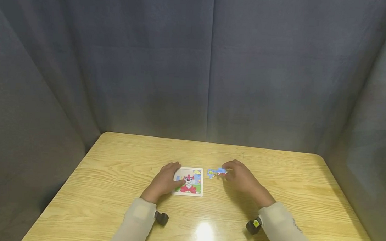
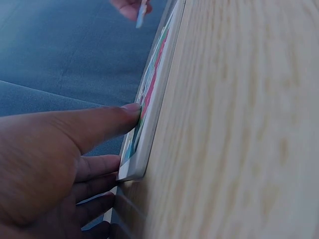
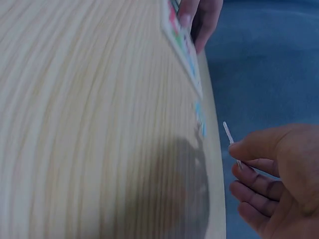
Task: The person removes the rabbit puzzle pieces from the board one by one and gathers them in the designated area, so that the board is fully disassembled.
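Observation:
A square jigsaw puzzle in a white frame (image 1: 202,183) lies flat on the table, showing a red and white cartoon animal. Its upper left part is bare tray. My left hand (image 1: 166,178) rests at the frame's left side, the thumb pressing on the picture and the fingers straight along the outer edge. In my right hand (image 1: 242,177), thumb and fingertips pinch a blue puzzle piece (image 1: 222,170). The right wrist view shows this piece (image 3: 228,132) edge-on, raised above the table. Below it, a loose blue puzzle piece (image 1: 210,173) with a yellow patch lies right of the frame.
The light wooden table (image 1: 121,160) has rounded far corners. Dark grey curtains (image 1: 156,80) hang behind it and along both sides. A black wrist camera (image 1: 162,218) is strapped at the left sleeve, another camera (image 1: 253,227) at the right.

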### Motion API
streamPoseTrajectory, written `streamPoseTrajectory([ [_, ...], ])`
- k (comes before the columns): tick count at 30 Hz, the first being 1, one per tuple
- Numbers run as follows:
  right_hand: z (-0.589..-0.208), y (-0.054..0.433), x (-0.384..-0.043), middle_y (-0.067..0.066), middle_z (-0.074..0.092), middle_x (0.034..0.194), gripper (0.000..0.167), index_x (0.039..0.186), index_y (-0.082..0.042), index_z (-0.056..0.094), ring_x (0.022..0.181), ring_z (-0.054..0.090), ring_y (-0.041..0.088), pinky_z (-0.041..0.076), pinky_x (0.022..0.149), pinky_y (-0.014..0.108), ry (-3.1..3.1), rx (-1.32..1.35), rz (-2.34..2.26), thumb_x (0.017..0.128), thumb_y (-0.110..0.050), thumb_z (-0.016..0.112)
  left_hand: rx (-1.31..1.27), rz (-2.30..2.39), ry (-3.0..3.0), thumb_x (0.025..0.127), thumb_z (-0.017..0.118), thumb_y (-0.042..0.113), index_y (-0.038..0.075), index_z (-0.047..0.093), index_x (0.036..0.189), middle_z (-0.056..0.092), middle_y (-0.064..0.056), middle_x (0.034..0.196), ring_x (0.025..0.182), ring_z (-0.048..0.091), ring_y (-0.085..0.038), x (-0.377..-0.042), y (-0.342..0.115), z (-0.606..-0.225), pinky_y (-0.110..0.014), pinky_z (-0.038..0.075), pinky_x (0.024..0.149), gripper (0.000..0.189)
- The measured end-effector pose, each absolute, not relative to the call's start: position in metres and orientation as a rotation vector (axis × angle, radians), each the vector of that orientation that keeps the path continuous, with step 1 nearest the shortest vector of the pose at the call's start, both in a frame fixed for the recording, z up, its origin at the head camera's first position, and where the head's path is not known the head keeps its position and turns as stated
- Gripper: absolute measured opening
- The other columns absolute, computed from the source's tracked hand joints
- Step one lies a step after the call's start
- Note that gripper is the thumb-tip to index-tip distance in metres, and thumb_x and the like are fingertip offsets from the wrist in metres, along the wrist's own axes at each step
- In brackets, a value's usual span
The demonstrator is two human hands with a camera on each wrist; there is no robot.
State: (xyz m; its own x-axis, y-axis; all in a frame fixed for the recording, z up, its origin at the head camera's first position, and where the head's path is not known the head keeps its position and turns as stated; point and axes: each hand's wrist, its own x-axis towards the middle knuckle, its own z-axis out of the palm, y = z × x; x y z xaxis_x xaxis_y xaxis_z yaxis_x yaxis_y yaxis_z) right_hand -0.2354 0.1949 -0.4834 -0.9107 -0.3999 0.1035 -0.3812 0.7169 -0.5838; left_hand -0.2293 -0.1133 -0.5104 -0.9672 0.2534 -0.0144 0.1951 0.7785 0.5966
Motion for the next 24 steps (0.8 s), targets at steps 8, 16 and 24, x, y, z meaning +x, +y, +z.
streamPoseTrajectory([
  [8,-0.492,0.226,-0.236,0.01,0.061,0.114,0.028,0.118,-0.002,0.064,0.099,0.058,0.025,0.051,0.083,0.044,2.916,-0.566,-0.858,0.094,-0.016,0.065,0.367,0.937,2.878,0.086,0.073,0.037,0.006,0.047,0.143,0.038,-0.013,0.152,0.141,0.03,-0.035,-0.23,-0.114,-0.513,-0.052,0.029,0.112,0.069],
  [16,-0.495,0.241,-0.237,0.011,0.061,0.113,0.028,0.118,-0.002,0.065,0.098,0.058,0.026,0.05,0.083,0.046,2.923,-0.574,-0.873,0.093,-0.012,0.066,0.372,0.945,2.873,0.087,0.072,0.037,0.006,0.046,0.143,0.036,-0.013,0.153,0.142,0.028,-0.035,-0.231,-0.115,-0.509,-0.052,0.027,0.112,0.07],
  [24,-0.502,0.244,-0.237,0.013,0.058,0.118,0.028,0.119,-0.003,0.064,0.11,0.055,0.034,0.047,0.092,0.053,2.906,-0.554,-0.889,0.092,-0.009,0.062,0.373,0.94,2.874,0.086,0.073,0.035,0.005,0.047,0.143,0.037,-0.013,0.153,0.142,0.028,-0.036,-0.23,-0.112,-0.512,-0.053,0.027,0.112,0.069],
])
